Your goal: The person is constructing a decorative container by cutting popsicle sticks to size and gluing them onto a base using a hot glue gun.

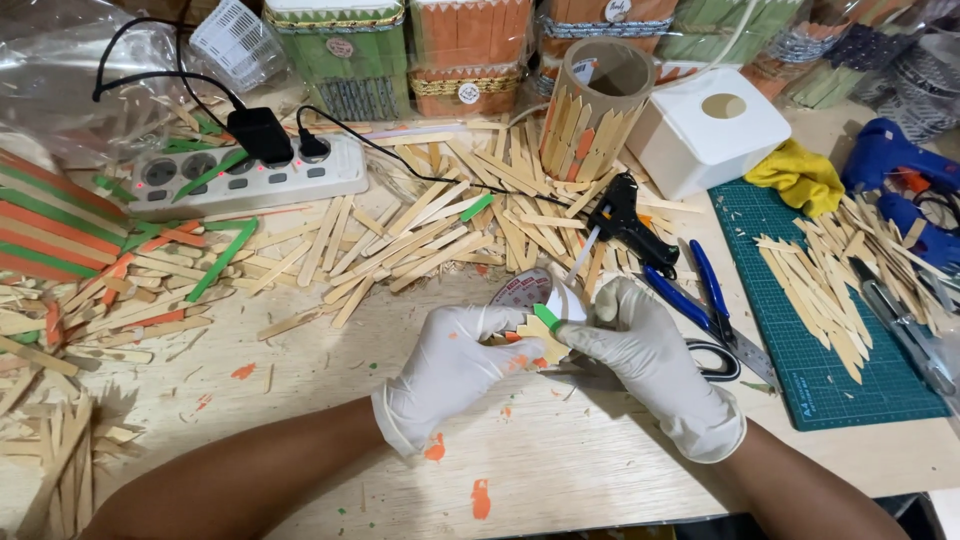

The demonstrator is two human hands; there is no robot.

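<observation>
Both gloved hands pinch one small piece above the table: left hand (pixel 450 365) under the pointed sticks (pixel 537 345), right hand (pixel 640 350) pressing the green stick (pixel 546 316). Best held pressed, edges aligned. Glue gun (pixel 628 215) just beyond.

At eleven o'clock the clear plastic bag (pixel 60 60) runs off the edge, the decorated boxes (pixel 465 45) at twelve are cropped, and gloved hands (pixel 450 365) hide the small cylinder's (pixel 530 295) lower part.
</observation>
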